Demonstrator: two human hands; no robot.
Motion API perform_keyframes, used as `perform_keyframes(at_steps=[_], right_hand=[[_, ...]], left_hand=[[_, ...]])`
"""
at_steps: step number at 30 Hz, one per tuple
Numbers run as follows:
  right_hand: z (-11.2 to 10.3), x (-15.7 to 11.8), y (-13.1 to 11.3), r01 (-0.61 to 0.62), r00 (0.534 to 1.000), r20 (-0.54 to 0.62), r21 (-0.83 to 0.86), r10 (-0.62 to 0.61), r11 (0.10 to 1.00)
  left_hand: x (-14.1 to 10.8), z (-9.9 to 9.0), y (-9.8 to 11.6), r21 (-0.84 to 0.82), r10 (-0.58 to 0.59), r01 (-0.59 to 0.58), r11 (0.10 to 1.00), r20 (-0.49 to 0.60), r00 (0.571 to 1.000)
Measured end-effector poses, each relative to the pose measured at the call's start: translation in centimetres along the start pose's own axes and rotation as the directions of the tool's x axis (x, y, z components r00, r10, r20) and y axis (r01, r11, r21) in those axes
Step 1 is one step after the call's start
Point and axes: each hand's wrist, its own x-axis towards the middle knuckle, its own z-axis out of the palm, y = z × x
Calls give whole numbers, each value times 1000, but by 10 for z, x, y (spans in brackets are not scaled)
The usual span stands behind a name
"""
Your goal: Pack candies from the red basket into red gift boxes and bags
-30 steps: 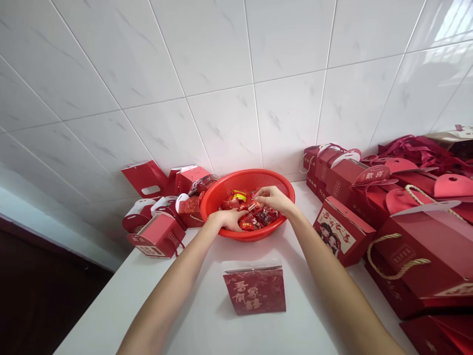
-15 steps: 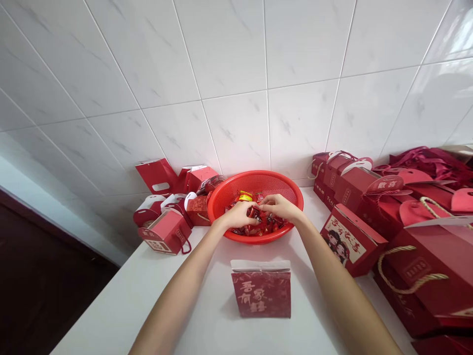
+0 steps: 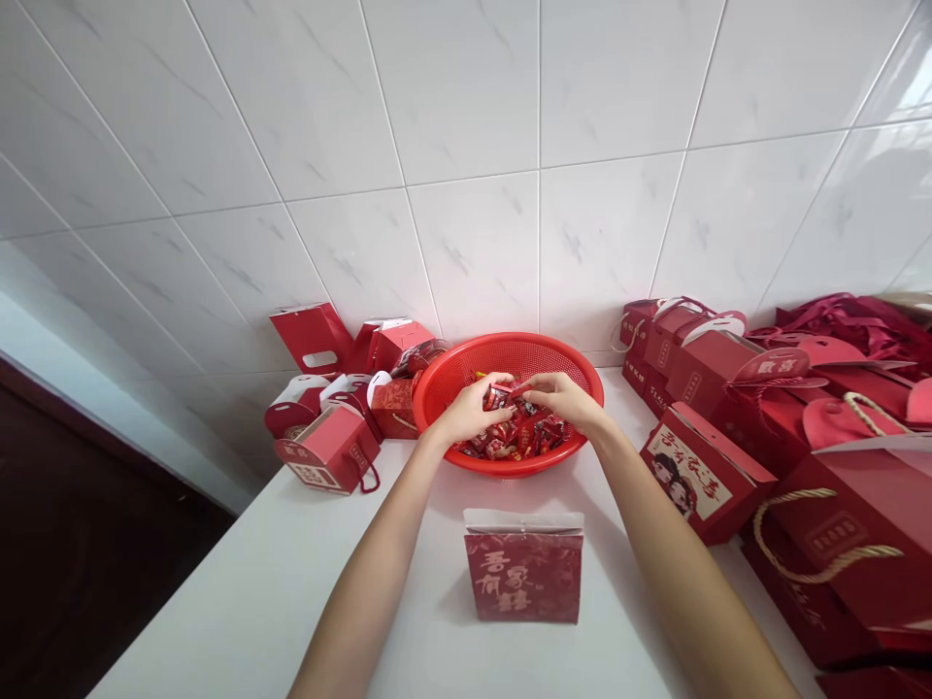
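Note:
A red plastic basket [image 3: 581, 367] holds a heap of red-wrapped candies [image 3: 543, 435]. Over its left part, my left hand [image 3: 470, 413] is curled around wrapped candies [image 3: 499, 397], partly hidden by the fingers. My right hand [image 3: 564, 398] reaches in from the other side, thumb and forefinger pinched on a small red wrapped candy [image 3: 519, 389] close to the left hand's fingers. Between my forearms, a dark red paper box [image 3: 524, 580] with pale lettering and a white top edge stands upright on the white table [image 3: 291, 573].
Red gift boxes [image 3: 327, 447] cluster left of the basket. Many more boxes [image 3: 837, 534], some with rope handles, are stacked along the right, with dark red ribbons [image 3: 851, 325] behind. A tiled wall [image 3: 473, 243] rises directly behind the basket.
The yellow wrapper near my left hand is now mostly out of sight. My right fingers have closed on a red candy beside the left hand. The view has shifted slightly.

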Motion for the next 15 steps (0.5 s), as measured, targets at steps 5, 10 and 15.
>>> perform_keyframes(at_steps=[5, 10, 15], right_hand=[[1, 0, -3, -45, 997, -63, 79, 50, 996], [2, -2, -5, -98, 990, -90, 94, 107, 991], [1, -3, -9, -90, 992, -68, 170, 103, 981]], left_hand=[[-2, 2, -6, 83, -113, 112, 990, 2, 994], [-1, 4, -8, 109, -212, 207, 972, 31, 977], [-1, 4, -3, 205, -221, 203, 958, 71, 973]])
